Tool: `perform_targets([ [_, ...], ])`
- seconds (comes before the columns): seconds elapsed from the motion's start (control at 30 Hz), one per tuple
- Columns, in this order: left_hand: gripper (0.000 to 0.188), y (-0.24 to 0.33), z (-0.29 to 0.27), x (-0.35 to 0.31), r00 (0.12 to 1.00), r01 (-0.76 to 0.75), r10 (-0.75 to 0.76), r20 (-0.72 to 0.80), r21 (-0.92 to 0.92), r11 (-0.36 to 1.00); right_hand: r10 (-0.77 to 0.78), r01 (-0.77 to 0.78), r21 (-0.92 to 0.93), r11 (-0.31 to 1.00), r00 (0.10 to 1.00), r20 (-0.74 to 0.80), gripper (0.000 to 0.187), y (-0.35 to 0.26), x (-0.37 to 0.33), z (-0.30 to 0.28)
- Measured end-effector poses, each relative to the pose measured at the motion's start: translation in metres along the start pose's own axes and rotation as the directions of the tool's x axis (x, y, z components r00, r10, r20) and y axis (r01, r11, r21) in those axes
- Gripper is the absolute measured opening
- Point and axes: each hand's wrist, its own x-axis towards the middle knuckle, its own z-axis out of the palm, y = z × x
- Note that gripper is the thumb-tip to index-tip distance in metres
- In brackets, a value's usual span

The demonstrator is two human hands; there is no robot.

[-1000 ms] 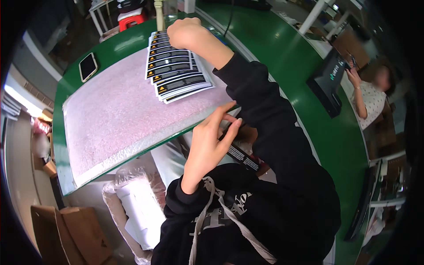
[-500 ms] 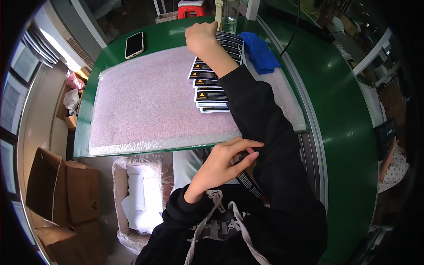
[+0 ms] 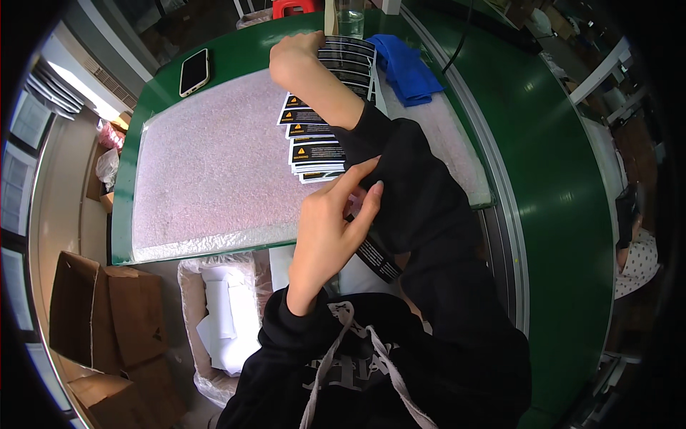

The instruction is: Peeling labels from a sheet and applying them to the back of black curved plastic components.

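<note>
My left hand (image 3: 325,229) is raised in front of my right sleeve, thumb and index finger bent with a gap between them. A black strip label with white print (image 3: 375,261) hangs beneath its fingers, apparently held by the folded ones. My right arm reaches across to the far side of the mat, where my right hand (image 3: 295,53) is curled at the far left edge of a fanned row of black-and-white warning labels (image 3: 314,152). Its fingertips are hidden, so what they hold does not show. The forearm covers part of the labels.
A pinkish bubble-wrap mat (image 3: 214,164) covers the green table (image 3: 564,236). A phone (image 3: 195,72), blue cloth (image 3: 407,71) and water glass (image 3: 351,21) stand around it. Below left are a plastic-lined bin (image 3: 189,286) with white paper and cardboard boxes (image 3: 136,311). Another person (image 3: 636,264) is at far right.
My left hand has risen forward and left, toward the labels, with the black strip moving along. My right hand stays at the far end of the row. The whole view has shifted slightly.
</note>
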Motion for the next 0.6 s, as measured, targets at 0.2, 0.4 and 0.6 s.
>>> perform_targets([
  [0.2, 0.031, -0.001, -0.007, -0.007, 0.997, -0.034, 0.030, 0.068, 0.052, 0.998, 0.014, -0.012, 0.015, 1.000, 0.991, -0.130, 0.025, -0.001, -0.005, 0.000],
  [0.4, 0.033, -0.003, -0.007, -0.011, 0.997, -0.031, 0.028, 0.076, 0.042, 0.999, 0.010, 0.036, 0.087, 0.996, 0.878, -0.478, 0.018, -0.005, -0.008, 0.003],
  [0.6, 0.036, -0.006, -0.009, -0.012, 0.991, -0.021, 0.016, 0.130, 0.037, 0.999, 0.002, 0.058, 0.124, 0.991, 0.898, -0.440, 0.017, -0.004, -0.007, 0.004],
])
